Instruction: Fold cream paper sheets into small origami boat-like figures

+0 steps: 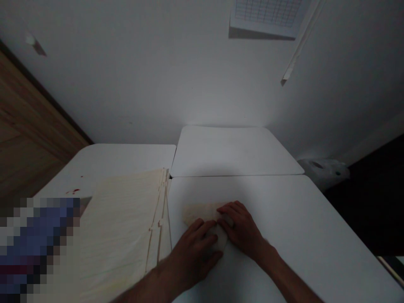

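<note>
A small, cream-coloured folded sheet (197,211) lies on the white tabletop in front of me; I cannot tell whether it is paper or cloth. Over its near part my left hand (197,248) bends its fingers, with the thumb by the lower edge. At the sheet's right side, my right hand (238,227) grips it between thumb and fingers. The fingertips of both hands almost meet at its middle and cover part of it. Just left of my left forearm lies a stack of large cream sheets (123,223) with faint lines and uneven right edges.
The white table (315,248) has several panels with narrow seams, and one panel (233,149) reaches to the wall. Red marks (75,191) spot the left panel. A pixelated patch hides the lower left. A clear plastic bag (326,170) sits beyond the right edge. A gridded paper (268,17) hangs above.
</note>
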`<state>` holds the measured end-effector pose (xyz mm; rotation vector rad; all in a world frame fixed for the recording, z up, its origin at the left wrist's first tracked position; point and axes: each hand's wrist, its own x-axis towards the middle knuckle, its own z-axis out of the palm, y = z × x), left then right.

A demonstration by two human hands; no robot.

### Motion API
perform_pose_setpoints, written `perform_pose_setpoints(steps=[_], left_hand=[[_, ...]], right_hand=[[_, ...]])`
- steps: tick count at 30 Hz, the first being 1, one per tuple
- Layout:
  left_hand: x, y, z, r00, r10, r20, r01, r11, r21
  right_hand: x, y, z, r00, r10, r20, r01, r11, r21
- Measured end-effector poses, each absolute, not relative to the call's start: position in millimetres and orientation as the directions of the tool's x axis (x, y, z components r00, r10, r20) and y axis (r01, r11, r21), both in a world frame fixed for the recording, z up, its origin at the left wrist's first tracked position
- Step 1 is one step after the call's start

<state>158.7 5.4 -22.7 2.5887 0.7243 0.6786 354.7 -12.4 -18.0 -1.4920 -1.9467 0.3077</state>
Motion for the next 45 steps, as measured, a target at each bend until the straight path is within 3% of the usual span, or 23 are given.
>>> perform_pose_setpoints(steps=[8, 11, 13, 17, 28, 45], left_hand=[[158, 3, -23, 0.772, 0.543, 0.331, 0.391, -0.816, 0.425], [158, 3, -22, 0.769, 0.548, 0.328, 0.400, -0.814, 0.422], [158, 3, -22, 0.767, 0.557, 0.319, 0.412, -0.808, 0.422], [159, 3, -20, 0.771, 0.556, 0.311, 0.421, -0.811, 0.407], [159, 2, -19, 0.801, 0.514, 0.306, 0.407, -0.843, 0.351], [159, 1, -15, 0.798, 0.528, 0.291, 0.406, -0.827, 0.389]], right_hand=[[368, -30, -1, -0.182, 0.845, 0.502, 0.799, 0.425, -0.426], [371, -52, 3, -0.302, 0.854, 0.424, 0.779, 0.477, -0.406], [371, -65, 4, -0.383, 0.878, 0.287, 0.784, 0.473, -0.401], [367, -77, 2, -0.417, 0.891, 0.182, 0.805, 0.455, -0.380], [367, -74, -4, -0.442, 0.891, 0.106, 0.825, 0.450, -0.343], [365, -75, -3, -0.394, 0.912, 0.114, 0.858, 0.409, -0.310]])
